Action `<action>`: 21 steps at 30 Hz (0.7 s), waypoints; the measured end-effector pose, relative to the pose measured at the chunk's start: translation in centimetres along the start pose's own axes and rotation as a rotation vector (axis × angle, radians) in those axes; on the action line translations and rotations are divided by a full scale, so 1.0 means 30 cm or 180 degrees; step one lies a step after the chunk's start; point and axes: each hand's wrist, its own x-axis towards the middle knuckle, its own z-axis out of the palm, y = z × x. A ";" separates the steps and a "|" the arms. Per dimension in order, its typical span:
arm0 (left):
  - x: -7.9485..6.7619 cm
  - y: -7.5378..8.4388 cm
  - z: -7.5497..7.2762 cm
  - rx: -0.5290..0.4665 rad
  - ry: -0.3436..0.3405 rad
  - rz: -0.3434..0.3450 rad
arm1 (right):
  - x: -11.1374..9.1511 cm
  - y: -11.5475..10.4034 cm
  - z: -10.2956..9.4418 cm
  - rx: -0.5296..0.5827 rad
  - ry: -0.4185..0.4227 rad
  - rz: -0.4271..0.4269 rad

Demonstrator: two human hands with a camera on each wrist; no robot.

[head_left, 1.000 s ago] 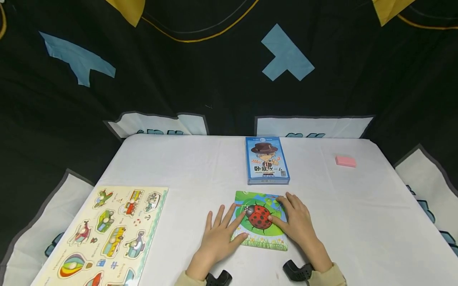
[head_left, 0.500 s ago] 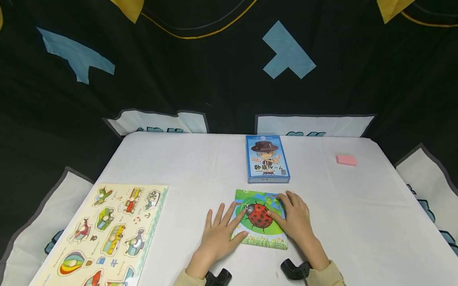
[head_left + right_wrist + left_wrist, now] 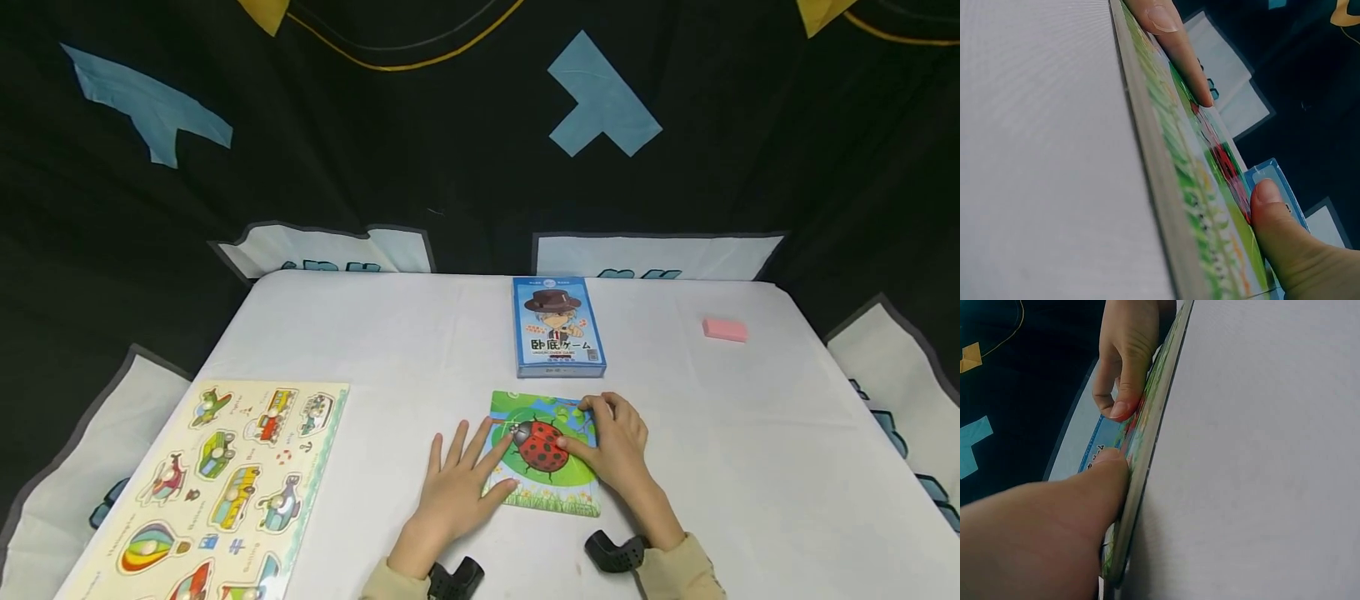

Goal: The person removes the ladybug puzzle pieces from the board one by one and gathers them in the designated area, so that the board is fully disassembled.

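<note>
A square board, seemingly a jigsaw puzzle (image 3: 555, 498) with a red ladybug picture, lies flat on the white table. My left hand (image 3: 457, 496) rests along its left side with straight, spread fingers, the fingertips on the picture. Over the upper right part, my right hand (image 3: 622, 446) has bent fingers near the top right corner and its thumb beside the ladybug. In the left wrist view, the right hand's thumb and forefinger come close together on the puzzle (image 3: 1141, 475). The right wrist view shows the right thumb (image 3: 1275, 219) pressed at the picture's surface.
A blue card-game box (image 3: 558, 329) lies just behind the puzzle. A large vehicle picture board (image 3: 225, 492) covers the left of the table. One pink block (image 3: 724, 330) sits at the back right. Behind the table (image 3: 420, 333) hangs a dark patterned cloth (image 3: 420, 150).
The right hand's fingers have bent more near the puzzle's upper right corner, its thumb moving slightly up the picture. The left hand stays in place. The head view has shifted slightly.
</note>
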 end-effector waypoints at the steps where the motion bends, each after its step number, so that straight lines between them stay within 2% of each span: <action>1: 0.000 -0.001 -0.002 0.0007 0.0001 -0.0005 | 0.001 -0.001 0.000 0.0024 0.0021 -0.0018; 10: 0.008 -0.006 -0.010 0.0017 0.0000 0.0011 | 0.008 0.007 0.010 0.0201 0.0295 -0.0167; 15: 0.006 -0.007 -0.006 0.0020 0.0014 0.0016 | 0.004 0.004 0.015 0.0359 0.0554 -0.0350; 18: 0.003 -0.006 -0.002 0.0022 0.0036 0.0013 | -0.001 -0.005 0.012 0.0547 0.0683 -0.0427; 21: -0.001 -0.006 0.001 -0.0008 0.0043 0.0027 | -0.006 -0.010 0.000 0.0836 0.0713 -0.0363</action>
